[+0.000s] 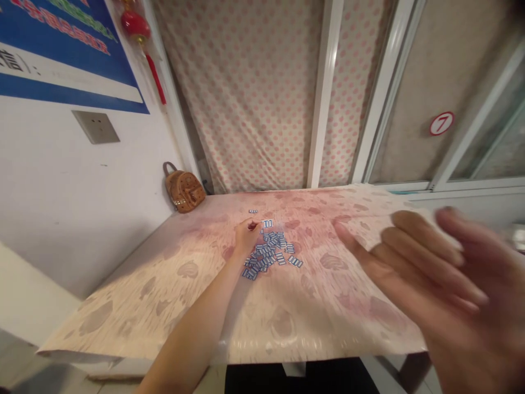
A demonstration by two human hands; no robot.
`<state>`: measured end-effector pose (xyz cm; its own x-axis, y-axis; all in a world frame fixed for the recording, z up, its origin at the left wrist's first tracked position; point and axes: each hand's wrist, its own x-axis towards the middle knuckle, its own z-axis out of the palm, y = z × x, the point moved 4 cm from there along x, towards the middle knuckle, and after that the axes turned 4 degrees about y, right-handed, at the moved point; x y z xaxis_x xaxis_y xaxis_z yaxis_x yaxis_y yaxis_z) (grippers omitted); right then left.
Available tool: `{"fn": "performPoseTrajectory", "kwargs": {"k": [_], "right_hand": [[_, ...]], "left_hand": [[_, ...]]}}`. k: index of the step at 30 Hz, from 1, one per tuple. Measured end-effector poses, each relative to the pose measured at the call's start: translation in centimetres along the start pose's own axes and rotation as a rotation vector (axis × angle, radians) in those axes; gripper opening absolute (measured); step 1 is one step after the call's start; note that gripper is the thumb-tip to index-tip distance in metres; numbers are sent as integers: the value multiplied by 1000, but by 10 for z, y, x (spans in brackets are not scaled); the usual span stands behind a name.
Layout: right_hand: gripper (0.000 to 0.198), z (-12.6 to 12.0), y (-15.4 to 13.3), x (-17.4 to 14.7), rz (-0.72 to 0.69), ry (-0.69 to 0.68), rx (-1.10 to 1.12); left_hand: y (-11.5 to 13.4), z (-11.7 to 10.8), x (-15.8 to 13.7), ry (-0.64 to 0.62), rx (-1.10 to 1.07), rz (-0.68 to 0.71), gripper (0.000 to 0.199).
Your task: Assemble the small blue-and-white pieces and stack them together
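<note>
A rounded brown bag [186, 191] sits at ten o'clock. Left hand [246, 232] pinches a striped piece [268, 223]; right hand [443, 284] hangs loose.

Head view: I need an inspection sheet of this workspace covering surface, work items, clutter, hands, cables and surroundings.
Surface: patterned tablecloth, pinkish and cream.
Work items: a loose heap of blue-and-white pieces near the middle; one small piece lies apart, beyond the left hand.
Clutter: small brown backpack-shaped bag at the far left, by the wall.
Hands: left at a blue-and-white piece, grip unclear; right hand raised near the camera, blurred, fingers partly curled, no held thing seen.
Cables: nothing seen.
Surroundings: wall socket, blue poster, dotted curtain, round "7" sign.
</note>
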<state>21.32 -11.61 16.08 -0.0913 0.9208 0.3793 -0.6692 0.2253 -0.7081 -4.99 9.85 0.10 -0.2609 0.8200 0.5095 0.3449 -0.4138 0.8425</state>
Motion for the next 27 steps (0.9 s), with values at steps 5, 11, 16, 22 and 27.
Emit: {"fn": "performPoseTrajectory", "kwargs": {"k": [5, 11, 16, 22, 27], "right_hand": [[42, -5, 18, 21, 73, 39, 55], [42, -12, 22, 25, 77, 68, 18], [43, -20, 32, 45, 74, 54, -71], [27, -61, 90, 111, 59, 67, -546], [12, -102, 161, 139, 157, -144, -1360]], "left_hand": [[-4, 1, 2, -14, -6, -4, 11], [0, 0, 1, -18, -14, -13, 10], [7, -1, 1, -6, -70, -34, 7], [12, -2, -1, -1, -107, -38, 9], [16, -1, -3, -11, -85, -50, 8]]}}
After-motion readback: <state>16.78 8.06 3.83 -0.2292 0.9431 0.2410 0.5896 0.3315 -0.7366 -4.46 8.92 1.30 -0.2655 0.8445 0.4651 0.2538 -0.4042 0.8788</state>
